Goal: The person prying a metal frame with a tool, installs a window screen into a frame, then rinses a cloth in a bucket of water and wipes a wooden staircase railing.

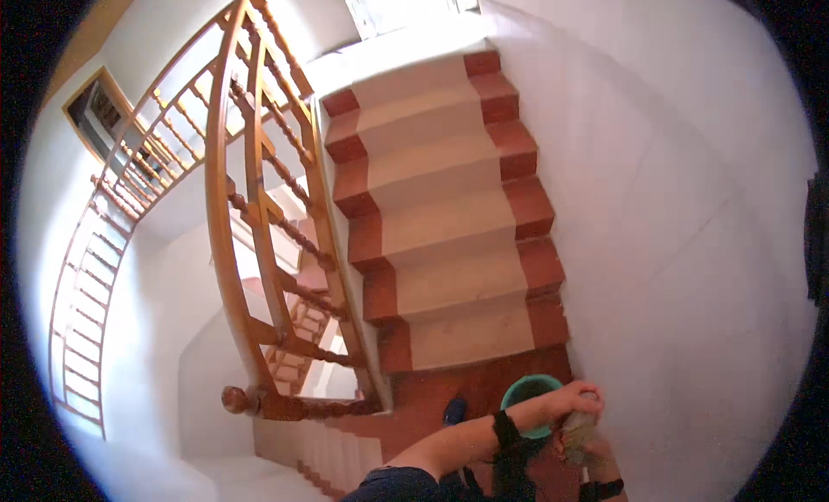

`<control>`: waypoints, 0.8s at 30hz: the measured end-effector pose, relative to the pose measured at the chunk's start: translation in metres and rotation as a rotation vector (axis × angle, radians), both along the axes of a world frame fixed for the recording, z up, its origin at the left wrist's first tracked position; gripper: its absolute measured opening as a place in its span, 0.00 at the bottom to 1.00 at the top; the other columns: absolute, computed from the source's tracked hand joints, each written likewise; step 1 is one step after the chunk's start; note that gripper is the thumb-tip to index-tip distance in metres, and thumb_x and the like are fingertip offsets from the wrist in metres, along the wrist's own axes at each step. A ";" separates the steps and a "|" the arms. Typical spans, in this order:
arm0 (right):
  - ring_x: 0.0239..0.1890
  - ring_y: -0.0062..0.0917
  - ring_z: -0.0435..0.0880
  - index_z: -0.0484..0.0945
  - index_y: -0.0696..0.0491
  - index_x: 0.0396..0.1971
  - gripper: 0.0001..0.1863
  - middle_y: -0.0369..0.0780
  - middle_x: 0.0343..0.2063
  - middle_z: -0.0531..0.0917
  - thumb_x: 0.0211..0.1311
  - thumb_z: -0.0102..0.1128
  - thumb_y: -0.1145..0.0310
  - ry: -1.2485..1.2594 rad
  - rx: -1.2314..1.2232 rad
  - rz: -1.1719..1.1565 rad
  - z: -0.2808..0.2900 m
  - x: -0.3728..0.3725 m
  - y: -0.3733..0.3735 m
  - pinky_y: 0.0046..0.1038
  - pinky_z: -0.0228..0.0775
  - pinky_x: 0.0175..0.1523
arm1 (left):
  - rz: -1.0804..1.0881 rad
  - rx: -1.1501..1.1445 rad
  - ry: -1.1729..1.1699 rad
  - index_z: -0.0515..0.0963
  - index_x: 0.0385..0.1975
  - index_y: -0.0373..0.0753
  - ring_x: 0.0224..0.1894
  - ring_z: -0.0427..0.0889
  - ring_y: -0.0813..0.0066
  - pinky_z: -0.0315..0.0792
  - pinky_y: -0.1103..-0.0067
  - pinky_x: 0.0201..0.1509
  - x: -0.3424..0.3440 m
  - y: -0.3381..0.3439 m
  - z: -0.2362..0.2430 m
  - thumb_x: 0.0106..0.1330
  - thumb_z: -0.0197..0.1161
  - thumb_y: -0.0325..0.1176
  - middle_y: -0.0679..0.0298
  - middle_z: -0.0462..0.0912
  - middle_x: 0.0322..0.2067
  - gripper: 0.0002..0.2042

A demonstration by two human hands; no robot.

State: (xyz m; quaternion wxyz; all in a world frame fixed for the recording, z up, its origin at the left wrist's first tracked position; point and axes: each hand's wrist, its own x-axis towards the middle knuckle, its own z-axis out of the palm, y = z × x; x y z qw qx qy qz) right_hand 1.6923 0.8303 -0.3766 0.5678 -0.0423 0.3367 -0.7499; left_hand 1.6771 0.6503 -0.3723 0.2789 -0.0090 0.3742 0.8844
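Note:
Over the right side of a green bucket [519,386] on the red landing, my left hand [577,399] is closed around the top of a bunched, pale brownish cloth [573,437]. My right hand [594,448] is lower, wrapped on the same cloth and partly hidden by it; the forearm with a black band comes up from the bottom edge. One of my feet, in a dark blue shoe [455,410], shows left of the bucket.
Red stairs with a beige central strip [445,208] climb ahead to a bright opening [406,6]. A wooden balustrade [226,243] borders their left side, with an open stairwell beyond. A white wall [673,200] runs along the right.

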 end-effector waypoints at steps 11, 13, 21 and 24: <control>0.46 0.32 0.77 0.66 0.53 0.56 0.28 0.42 0.50 0.74 0.56 0.62 0.60 1.066 0.608 0.378 -0.089 -0.032 0.007 0.35 0.70 0.49 | 0.452 -1.055 0.168 0.73 0.36 0.35 0.39 0.77 0.52 0.71 0.65 0.43 0.000 0.063 -0.089 0.57 0.59 0.35 0.50 0.78 0.33 0.12; 0.49 0.39 0.76 0.66 0.54 0.57 0.31 0.46 0.52 0.73 0.56 0.61 0.56 1.483 0.674 0.366 -0.066 -0.019 -0.006 0.39 0.68 0.52 | 0.492 -1.138 0.195 0.75 0.35 0.34 0.40 0.77 0.51 0.72 0.64 0.44 0.017 0.059 -0.056 0.58 0.57 0.34 0.49 0.79 0.34 0.10; 0.46 0.47 0.77 0.68 0.55 0.53 0.33 0.50 0.44 0.78 0.52 0.62 0.49 1.467 1.058 0.486 -0.108 -0.029 0.018 0.43 0.69 0.48 | 0.310 -1.504 0.526 0.81 0.36 0.36 0.48 0.77 0.58 0.70 0.68 0.54 -0.005 0.049 -0.139 0.61 0.56 0.37 0.50 0.79 0.44 0.12; 0.39 0.40 0.81 0.71 0.55 0.47 0.29 0.46 0.38 0.80 0.51 0.63 0.51 1.078 0.778 0.457 -0.074 -0.048 0.022 0.42 0.73 0.40 | 0.147 -0.659 -0.032 0.76 0.48 0.38 0.52 0.74 0.64 0.67 0.71 0.57 -0.007 0.012 -0.042 0.61 0.61 0.45 0.57 0.76 0.48 0.20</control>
